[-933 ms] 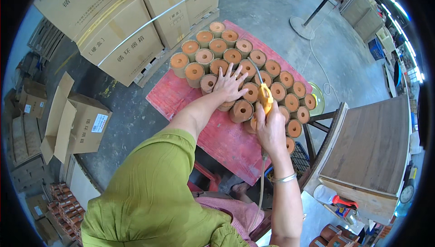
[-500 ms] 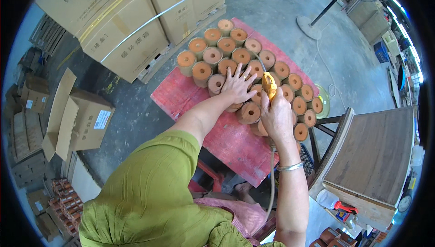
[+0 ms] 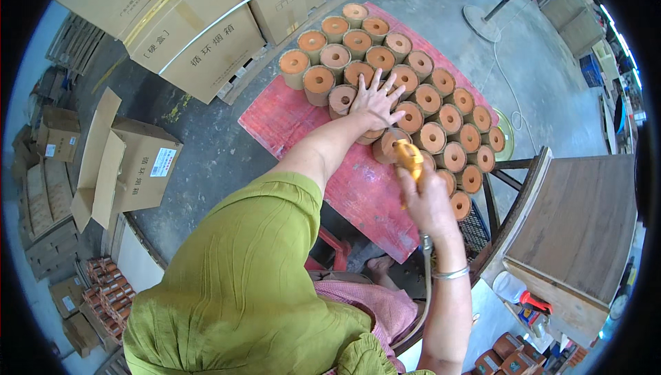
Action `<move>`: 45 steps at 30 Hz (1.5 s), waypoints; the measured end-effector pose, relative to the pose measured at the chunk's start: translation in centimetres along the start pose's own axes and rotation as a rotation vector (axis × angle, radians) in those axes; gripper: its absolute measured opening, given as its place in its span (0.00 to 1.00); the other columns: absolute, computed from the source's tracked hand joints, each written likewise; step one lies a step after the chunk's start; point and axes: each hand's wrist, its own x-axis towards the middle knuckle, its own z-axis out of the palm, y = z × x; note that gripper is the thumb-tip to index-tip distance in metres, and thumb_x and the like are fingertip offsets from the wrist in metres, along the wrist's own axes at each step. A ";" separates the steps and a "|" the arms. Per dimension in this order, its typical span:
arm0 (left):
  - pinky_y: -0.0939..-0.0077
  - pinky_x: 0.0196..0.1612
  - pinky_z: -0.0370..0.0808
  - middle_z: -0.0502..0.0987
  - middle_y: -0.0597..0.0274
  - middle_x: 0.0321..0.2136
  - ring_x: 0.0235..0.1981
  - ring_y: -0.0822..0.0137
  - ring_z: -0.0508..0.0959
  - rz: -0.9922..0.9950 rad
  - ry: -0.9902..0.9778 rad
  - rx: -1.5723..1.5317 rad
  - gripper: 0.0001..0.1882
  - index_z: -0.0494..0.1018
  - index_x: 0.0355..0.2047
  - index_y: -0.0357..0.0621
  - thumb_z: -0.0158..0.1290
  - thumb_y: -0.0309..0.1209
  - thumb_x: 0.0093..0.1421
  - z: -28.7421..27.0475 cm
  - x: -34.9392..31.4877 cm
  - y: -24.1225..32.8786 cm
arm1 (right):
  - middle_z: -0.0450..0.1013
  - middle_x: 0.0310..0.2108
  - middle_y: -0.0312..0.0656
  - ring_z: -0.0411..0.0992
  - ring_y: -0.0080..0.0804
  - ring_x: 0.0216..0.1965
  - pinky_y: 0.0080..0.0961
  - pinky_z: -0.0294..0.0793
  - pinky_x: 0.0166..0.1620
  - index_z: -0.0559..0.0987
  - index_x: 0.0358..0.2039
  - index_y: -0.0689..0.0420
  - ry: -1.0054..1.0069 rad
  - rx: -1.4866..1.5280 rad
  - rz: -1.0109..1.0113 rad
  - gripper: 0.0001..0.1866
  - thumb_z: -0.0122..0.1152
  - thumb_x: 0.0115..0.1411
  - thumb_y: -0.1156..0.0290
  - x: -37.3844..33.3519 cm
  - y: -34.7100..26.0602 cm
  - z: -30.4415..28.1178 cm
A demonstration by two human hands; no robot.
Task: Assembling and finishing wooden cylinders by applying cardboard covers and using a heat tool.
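Observation:
Several brown rolls (image 3: 441,99) with orange-tinted round tops stand packed in rows on a red pallet (image 3: 289,117). My left hand (image 3: 375,99) lies flat with fingers spread on top of rolls near the pallet's middle. My right hand (image 3: 427,199) grips a yellow hand tool (image 3: 410,158) with a hose running down from it, its tip over a roll (image 3: 389,142) at the near edge of the rows. A bracelet circles my right wrist.
Large cardboard boxes (image 3: 186,24) stand stacked behind the pallet. An open carton (image 3: 127,161) sits on the left floor. A wooden table (image 3: 582,223) and dark metal frame stand to the right. More rolls (image 3: 506,351) lie at the lower right.
My right hand with the yellow tool has drawn back toward me, from among the rolls to the near edge. My left hand stays spread on the roll tops.

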 end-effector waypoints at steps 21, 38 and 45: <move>0.43 0.72 0.51 0.52 0.41 0.74 0.74 0.38 0.51 0.067 0.340 -0.428 0.33 0.61 0.70 0.44 0.49 0.47 0.69 5.0 -24.0 -3.0 | 0.81 0.40 0.43 0.79 0.23 0.36 0.19 0.81 0.31 0.66 0.66 0.62 0.669 0.430 0.212 0.23 0.50 0.75 0.66 -26.7 1.4 5.7; 0.39 0.72 0.54 0.50 0.42 0.74 0.74 0.38 0.52 -0.141 -0.480 -0.349 0.36 0.64 0.69 0.48 0.43 0.58 0.70 6.7 -45.8 -3.9 | 0.80 0.37 0.42 0.79 0.22 0.35 0.19 0.82 0.27 0.70 0.56 0.64 0.814 0.594 -0.015 0.19 0.48 0.77 0.60 -32.3 1.9 3.5; 0.42 0.71 0.57 0.46 0.38 0.75 0.74 0.38 0.53 -0.190 -0.483 -0.348 0.36 0.66 0.68 0.49 0.43 0.59 0.70 6.0 -45.1 -3.6 | 0.81 0.39 0.46 0.83 0.31 0.40 0.21 0.84 0.25 0.70 0.55 0.61 0.715 0.672 0.069 0.20 0.47 0.77 0.56 -31.8 3.9 3.1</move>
